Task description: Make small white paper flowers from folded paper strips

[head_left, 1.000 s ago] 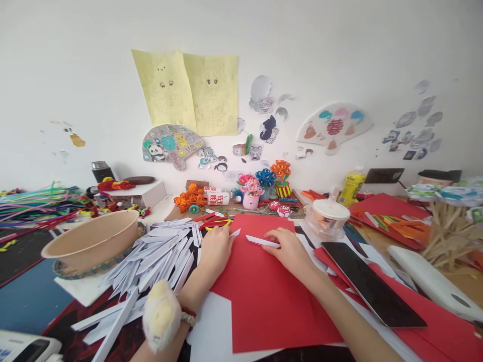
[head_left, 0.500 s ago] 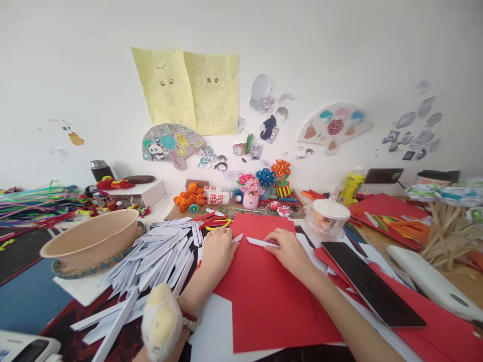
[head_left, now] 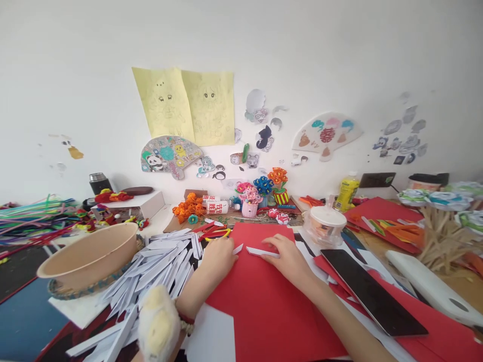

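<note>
My left hand (head_left: 218, 259) rests at the left edge of a red paper sheet (head_left: 264, 296), fingers curled, with the tip of a white paper strip (head_left: 237, 248) poking out from them. My right hand (head_left: 287, 257) lies on the same sheet, its fingers pressed down on a folded white paper strip (head_left: 260, 251). A yellow plush toy (head_left: 158, 324) sits on my left wrist. A heap of folded white strips (head_left: 158, 264) lies just left of my left hand.
A tan bowl (head_left: 88, 254) stands at the left, with pipe cleaners (head_left: 33, 218) behind it. A black tablet (head_left: 373, 291) and a lidded plastic cup (head_left: 326, 223) sit to the right. Yellow-handled scissors (head_left: 219, 232), paper flowers (head_left: 264, 188) and a yellow bottle (head_left: 346, 192) line the wall.
The view has tipped upward slightly, so the table sits lower in frame. Both hands stay on the red sheet, with the two white strip ends a little closer together.
</note>
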Available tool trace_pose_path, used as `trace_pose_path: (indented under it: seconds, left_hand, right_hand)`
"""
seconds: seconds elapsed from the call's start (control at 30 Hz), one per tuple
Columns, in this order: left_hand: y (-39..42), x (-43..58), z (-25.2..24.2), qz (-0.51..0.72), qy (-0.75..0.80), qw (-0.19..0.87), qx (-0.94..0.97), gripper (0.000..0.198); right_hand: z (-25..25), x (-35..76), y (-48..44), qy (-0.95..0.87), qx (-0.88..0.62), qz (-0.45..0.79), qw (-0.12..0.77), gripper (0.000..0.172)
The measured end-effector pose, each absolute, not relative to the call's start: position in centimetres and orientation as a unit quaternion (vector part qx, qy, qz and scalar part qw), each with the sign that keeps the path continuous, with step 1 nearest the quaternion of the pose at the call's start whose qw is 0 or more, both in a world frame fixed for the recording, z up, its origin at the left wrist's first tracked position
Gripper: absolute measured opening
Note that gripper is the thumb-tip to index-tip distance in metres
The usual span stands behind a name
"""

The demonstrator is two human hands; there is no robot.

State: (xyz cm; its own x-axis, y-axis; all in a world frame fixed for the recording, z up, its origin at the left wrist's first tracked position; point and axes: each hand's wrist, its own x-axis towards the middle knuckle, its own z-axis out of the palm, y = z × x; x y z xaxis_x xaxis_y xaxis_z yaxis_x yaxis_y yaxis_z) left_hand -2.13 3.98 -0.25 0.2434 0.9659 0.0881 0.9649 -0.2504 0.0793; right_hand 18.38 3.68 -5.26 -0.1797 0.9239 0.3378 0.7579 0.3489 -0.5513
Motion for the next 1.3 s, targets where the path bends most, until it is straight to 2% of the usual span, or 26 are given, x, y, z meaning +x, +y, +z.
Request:
trace_pose_path:
  seconds: [0.2, 0.37, 0.43, 0.57, 0.63, 0.87, 1.13, 1.3]
  left_hand:
    - [3.9, -2.6, -0.9, 0.119, 0.612, 0.044, 0.781, 0.013]
    - [3.7, -2.8, -0.6, 0.201, 0.577, 0.157, 0.776, 0.021]
    - [3.4, -2.4, -0.4, 0.232, 0.531, 0.241, 0.778, 0.030]
    - [2.6, -1.5, -0.4, 0.333, 0.389, 0.500, 0.699, 0.044]
    - [2.3, -1.3, -0.4, 0.354, 0.357, 0.557, 0.661, 0.044]
    - [1.9, -1.3, -0.1, 0.330, 0.334, 0.550, 0.691, 0.038]
    - [2.0, -1.2, -0.4, 0.317, 0.315, 0.547, 0.708, 0.039]
    - [2.1, -1.0, -0.4, 0.323, 0.340, 0.504, 0.725, 0.038]
  right_hand:
    - [-4.7, 17.6, 3.3, -0.740, -0.549, 0.123, 0.369, 0.020]
    - [-3.6, 16.6, 2.2, -0.732, -0.510, 0.160, 0.424, 0.022]
    - [-3.3, 16.2, 1.9, -0.731, -0.484, 0.199, 0.439, 0.026]
    - [-3.1, 16.1, 1.8, -0.729, -0.438, 0.291, 0.439, 0.036]
    - [-3.1, 16.1, 2.0, -0.720, -0.420, 0.331, 0.443, 0.038]
    - [-2.7, 16.4, 1.9, -0.676, -0.387, 0.411, 0.473, 0.034]
    - [-2.2, 16.5, 1.8, -0.666, -0.370, 0.430, 0.485, 0.031]
    - [-2.4, 16.6, 1.9, -0.660, -0.387, 0.415, 0.492, 0.034]
